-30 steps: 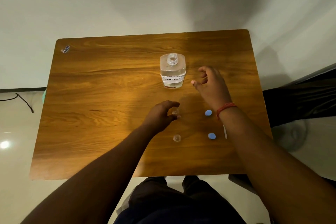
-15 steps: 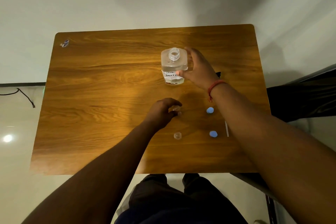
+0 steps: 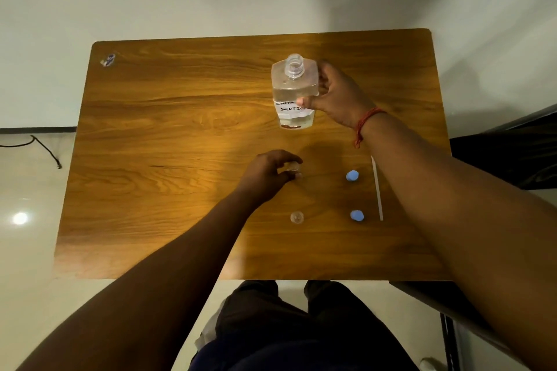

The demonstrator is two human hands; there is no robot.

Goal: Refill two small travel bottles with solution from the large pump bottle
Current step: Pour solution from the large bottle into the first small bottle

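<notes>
I see the right hand [image 3: 337,96] wrapped around the large bottle [image 3: 294,90], thumb across its label, at the far middle of the table [image 3: 180,129]; its neck is uncapped. My left hand [image 3: 268,175] curls around one small travel bottle [image 3: 293,169]. The second travel bottle [image 3: 297,217] stands nearer, untouched, with two blue caps [image 3: 352,175] to its right.

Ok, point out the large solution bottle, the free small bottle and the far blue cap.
large solution bottle [image 3: 294,110]: head view, on its label.
free small bottle [image 3: 297,217]: head view, its open mouth.
far blue cap [image 3: 352,175]: head view, its top.
</notes>
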